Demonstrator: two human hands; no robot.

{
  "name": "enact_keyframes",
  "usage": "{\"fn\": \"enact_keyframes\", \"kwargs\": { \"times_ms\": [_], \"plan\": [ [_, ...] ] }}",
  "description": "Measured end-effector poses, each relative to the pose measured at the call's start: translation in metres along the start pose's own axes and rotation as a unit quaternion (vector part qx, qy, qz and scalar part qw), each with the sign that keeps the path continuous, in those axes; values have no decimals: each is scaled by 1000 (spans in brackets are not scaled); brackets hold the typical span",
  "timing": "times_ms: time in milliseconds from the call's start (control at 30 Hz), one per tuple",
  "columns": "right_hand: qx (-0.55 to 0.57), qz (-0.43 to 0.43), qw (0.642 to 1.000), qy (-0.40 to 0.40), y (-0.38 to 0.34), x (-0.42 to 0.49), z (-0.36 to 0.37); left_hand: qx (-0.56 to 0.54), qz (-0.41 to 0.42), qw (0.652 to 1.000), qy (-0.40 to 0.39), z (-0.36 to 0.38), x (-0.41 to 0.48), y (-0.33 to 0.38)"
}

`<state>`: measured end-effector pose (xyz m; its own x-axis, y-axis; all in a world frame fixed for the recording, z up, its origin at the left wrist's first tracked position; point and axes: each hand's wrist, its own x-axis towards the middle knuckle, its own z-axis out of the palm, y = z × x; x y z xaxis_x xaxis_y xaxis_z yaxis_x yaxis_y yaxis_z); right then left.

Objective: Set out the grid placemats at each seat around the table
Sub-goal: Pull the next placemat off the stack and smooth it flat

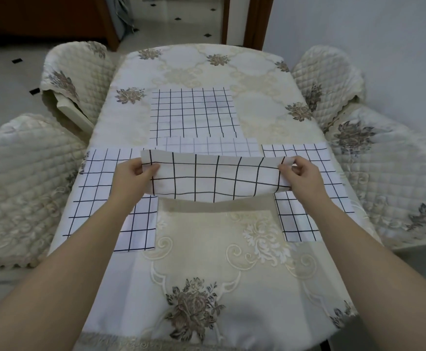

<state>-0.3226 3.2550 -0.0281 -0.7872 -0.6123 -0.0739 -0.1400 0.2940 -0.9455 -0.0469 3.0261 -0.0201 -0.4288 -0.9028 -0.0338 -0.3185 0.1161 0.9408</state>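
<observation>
I hold a white grid placemat (214, 179) lifted above the middle of the table, its lower edge hanging. My left hand (133, 177) pinches its left top corner and my right hand (300, 174) pinches its right top corner. A second placemat (100, 196) lies flat at the table's left side, partly under my left arm. Another placemat (315, 183) lies at the right side, partly under my right arm. A stack of placemats (194, 112) lies at the centre, farther away, with one lighter mat (211, 147) showing at its near edge.
The table (206, 262) wears a cream floral cloth. Quilted chair covers stand at the left (21, 183), far left (77, 72), far right (328, 79) and right (394, 178). Beyond the table is a doorway with tiled floor (181, 19).
</observation>
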Motion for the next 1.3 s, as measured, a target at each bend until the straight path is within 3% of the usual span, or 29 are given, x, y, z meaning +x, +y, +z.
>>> {"fn": "enact_keyframes", "kwargs": {
  "times_ms": [367,733,1067,1300],
  "plan": [
    [-54,42,998,5,35,-10,6,18,-59,997,-36,10,-11,-30],
    [-141,116,983,4,85,-1,32,128,-136,981,-45,26,6,-80],
    [-181,133,973,54,98,34,47,253,-75,964,-38,48,42,-94],
    [-233,102,965,70,97,58,55,280,-45,959,-26,56,67,-94]
  ]
}}
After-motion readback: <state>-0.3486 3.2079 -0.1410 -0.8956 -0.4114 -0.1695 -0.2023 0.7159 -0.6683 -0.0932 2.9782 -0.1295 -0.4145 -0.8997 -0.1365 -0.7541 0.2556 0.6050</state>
